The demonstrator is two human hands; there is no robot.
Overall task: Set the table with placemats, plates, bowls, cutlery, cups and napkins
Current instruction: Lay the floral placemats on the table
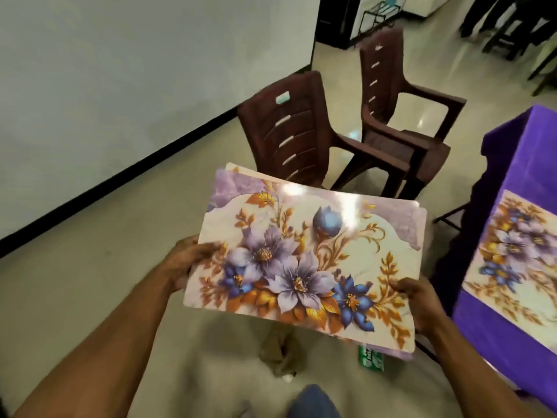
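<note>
Both hands hold a stack of flowery placemats up in the air over the floor. Left hand grips the left short edge, and right hand pinches the right short edge. Its long side runs left to right, tilted a bit. One placemat lies flat on the purple table. Two brown chairs stand behind. No writing can be read.
</note>
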